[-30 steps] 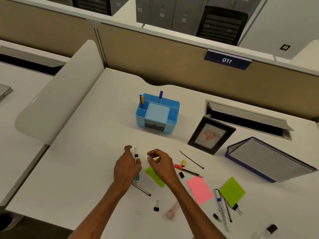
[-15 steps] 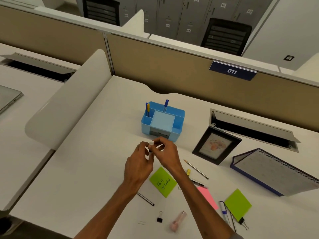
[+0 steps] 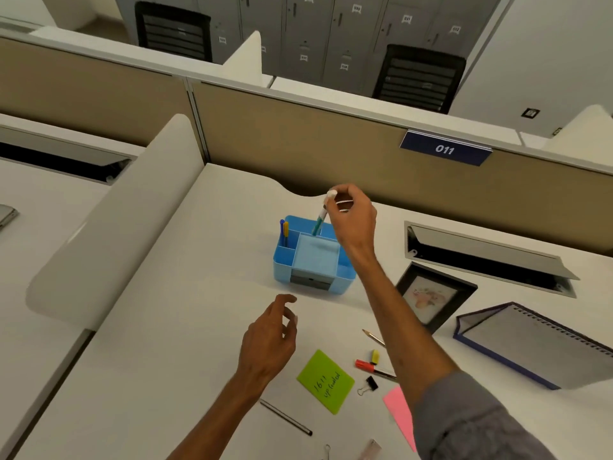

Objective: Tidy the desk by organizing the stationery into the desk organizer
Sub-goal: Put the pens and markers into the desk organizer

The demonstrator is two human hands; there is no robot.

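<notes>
The right hand had lifted its pinched marker into the organizer. The left hand hung loosely curled, empty. The green note and red pen remained out.

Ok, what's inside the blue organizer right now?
Blue and yellow pens in the left slot; the right hand holds a teal marker, tip in the back slot. Slot bottoms are hidden.

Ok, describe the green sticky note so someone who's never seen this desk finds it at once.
Start at the blue desk organizer on the white desk and come toward the near edge. The green sticky note lies flat there, right of the left hand. Its dark handwriting sets it apart from the pink note beside it.
</notes>
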